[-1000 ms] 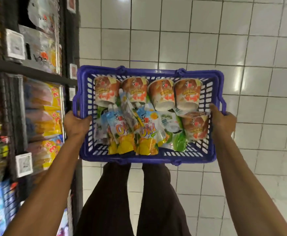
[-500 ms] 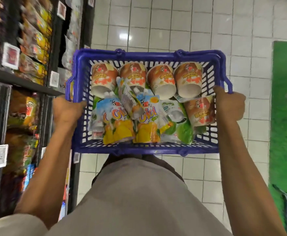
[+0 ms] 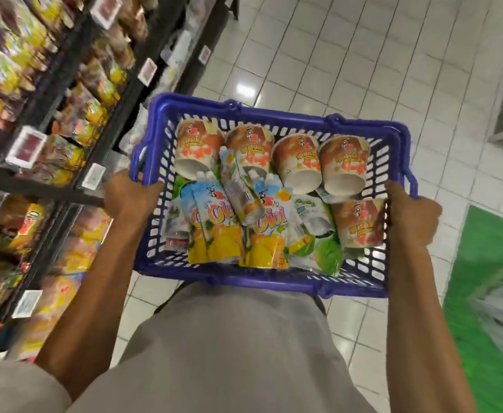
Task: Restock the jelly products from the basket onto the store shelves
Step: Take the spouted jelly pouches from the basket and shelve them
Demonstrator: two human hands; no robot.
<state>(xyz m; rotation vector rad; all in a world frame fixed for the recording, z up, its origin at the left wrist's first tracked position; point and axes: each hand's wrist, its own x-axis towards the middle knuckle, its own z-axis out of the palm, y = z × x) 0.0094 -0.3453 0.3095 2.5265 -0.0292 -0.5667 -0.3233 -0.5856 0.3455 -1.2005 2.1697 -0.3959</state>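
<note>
A blue plastic basket [image 3: 277, 113] is held out in front of my body at waist height. My left hand [image 3: 129, 195] grips its left rim and my right hand [image 3: 409, 217] grips its right rim. Inside lie several brown and orange jelly cups [image 3: 296, 162] on their sides along the far wall, one more cup [image 3: 359, 223] by my right hand. Several jelly pouches [image 3: 266, 231] with yellow, blue and green print are piled at the near side.
Dark store shelves [image 3: 50, 120] packed with snack packets and price tags run along the left. White tiled floor [image 3: 348, 64] stretches ahead. A green mat [image 3: 488, 263] lies on the floor at the right.
The view has swung towards the shelves on the left and the basket now sits tilted in the frame. Both hands keep the same grip on its rims.
</note>
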